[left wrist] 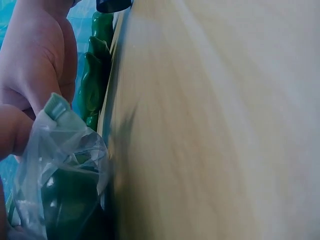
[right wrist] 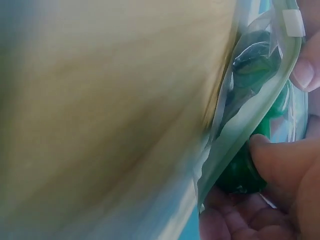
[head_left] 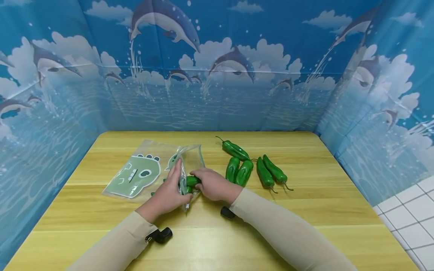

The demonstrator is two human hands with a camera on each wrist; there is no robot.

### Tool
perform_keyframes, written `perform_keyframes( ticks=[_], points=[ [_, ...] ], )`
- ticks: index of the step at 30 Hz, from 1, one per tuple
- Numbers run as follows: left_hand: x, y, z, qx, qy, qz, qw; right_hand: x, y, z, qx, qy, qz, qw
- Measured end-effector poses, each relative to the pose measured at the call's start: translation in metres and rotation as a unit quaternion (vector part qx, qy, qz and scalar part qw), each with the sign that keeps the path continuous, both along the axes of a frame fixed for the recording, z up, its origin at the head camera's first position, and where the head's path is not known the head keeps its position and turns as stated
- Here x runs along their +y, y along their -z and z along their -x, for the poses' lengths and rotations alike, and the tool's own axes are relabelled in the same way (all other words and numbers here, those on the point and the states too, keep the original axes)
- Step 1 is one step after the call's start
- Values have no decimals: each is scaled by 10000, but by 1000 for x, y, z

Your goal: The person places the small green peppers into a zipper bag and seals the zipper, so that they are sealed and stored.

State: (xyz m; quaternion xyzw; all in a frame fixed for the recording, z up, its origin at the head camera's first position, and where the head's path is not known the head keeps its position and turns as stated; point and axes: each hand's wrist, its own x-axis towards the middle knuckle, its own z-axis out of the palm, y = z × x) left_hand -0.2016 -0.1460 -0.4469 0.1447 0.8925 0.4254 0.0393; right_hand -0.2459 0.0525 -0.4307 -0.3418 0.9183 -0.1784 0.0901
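Note:
A clear zip bag (head_left: pixel 116 182) with a green cartoon print lies on the left half of the table, its mouth raised toward the right. My left hand (head_left: pixel 167 192) holds the near side of that mouth, thumb low and fingers pointing up along it. Between thumb and fingers, my right hand (head_left: pixel 213 184) grips a green pepper (right wrist: pixel 242 172), part of it inside the bag's opening. More green pepper shows through the plastic in the right wrist view, close to the white slider (right wrist: pixel 293 23). The left wrist view shows a pepper (left wrist: pixel 70 200) behind crinkled plastic.
Right of the bag, several green peppers lie on the wooden table (head_left: pixel 217 244): a group of three (head_left: pixel 235 149) behind my right hand and a pair (head_left: pixel 275 169) farther right. A dolphin-print curtain (head_left: pixel 217 101) surrounds the table's back and sides.

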Motion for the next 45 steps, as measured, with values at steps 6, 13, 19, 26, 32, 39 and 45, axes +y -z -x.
perform_keyframes(
  ticks=[6,13,19,26,32,39,45],
  points=[
    [2,-1,-1,-123,-74,43,9999,3,2,-1,-62,301,267,9992],
    [1,1,0,-120,-78,69,9999,1,2,-1,108,404,262,9988],
    [2,0,0,-188,-65,56,9998,-4,1,0,153,438,199,9987],
    [4,-2,-1,-229,-144,189,9995,-7,1,1,44,670,376,9970],
    [5,-2,0,-257,-175,256,9992,-5,0,1,-62,901,554,9944],
    [5,-2,0,-257,-201,281,9991,-5,-2,1,-13,866,522,9949],
    [5,-3,-1,-267,-216,302,9990,-7,0,1,71,783,358,9963]
  ],
)
